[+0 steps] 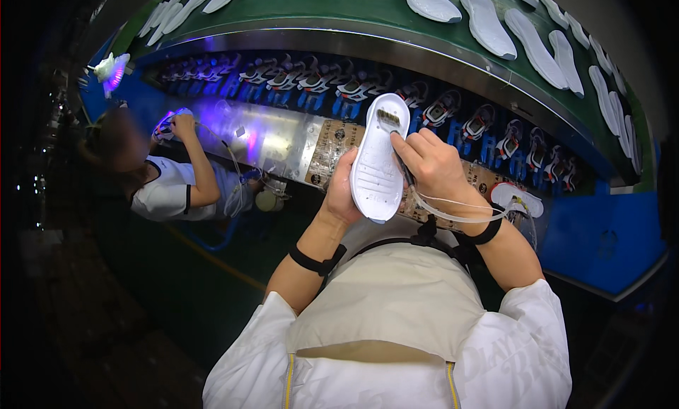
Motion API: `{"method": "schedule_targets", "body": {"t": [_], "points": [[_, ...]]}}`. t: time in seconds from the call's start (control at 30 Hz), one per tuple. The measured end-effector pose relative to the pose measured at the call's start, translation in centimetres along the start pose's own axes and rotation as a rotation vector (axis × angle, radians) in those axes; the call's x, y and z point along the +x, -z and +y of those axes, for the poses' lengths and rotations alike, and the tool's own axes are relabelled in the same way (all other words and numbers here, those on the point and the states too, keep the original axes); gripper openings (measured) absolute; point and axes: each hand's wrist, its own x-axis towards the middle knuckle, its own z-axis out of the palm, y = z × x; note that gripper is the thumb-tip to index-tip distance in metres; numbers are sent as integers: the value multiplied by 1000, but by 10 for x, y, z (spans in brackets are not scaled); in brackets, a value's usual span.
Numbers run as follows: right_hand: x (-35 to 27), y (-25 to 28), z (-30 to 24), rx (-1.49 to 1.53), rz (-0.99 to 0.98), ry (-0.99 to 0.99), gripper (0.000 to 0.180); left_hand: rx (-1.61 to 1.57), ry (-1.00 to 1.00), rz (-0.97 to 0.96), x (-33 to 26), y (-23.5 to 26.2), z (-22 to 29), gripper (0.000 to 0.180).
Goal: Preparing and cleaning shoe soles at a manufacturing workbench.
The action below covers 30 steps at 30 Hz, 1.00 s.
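A white shoe sole [375,172] stands nearly upright in front of me, its hollow inner side toward me. My left hand [341,188] is closed round its left edge, with the fingers behind it mostly hidden. In my right hand [433,170] is a brush [388,118] gripped near its head. The dark bristles touch the inside of the sole close to its upper end. A clear tube [453,216] trails from beneath the right hand toward the bench on the right.
Ahead runs a ledge covered with printed cardboard [332,151], and behind it a row of shoe uppers [477,122] on blue holders. Many soles lie on the green conveyor [339,6] above. Another sole [506,194] rests at right. A co-worker [180,175] sits at left.
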Motion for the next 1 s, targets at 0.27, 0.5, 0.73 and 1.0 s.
{"method": "schedule_targets", "body": {"t": [0.27, 0.5, 0.73, 1.0], "points": [[-12, 22, 5, 420, -111, -110, 30, -85, -41, 277, 12, 21, -20, 62], [-9, 108, 6, 609, 352, -186, 28, 73, -11, -96, 31, -15, 48, 75], [-38, 101, -1, 526, 418, -348, 33, 23, -175, -550, 158, -55, 177, 72], [-52, 85, 2, 530, 365, -572, 31, 551, -345, 333, 172, -8, 217, 64]]}}
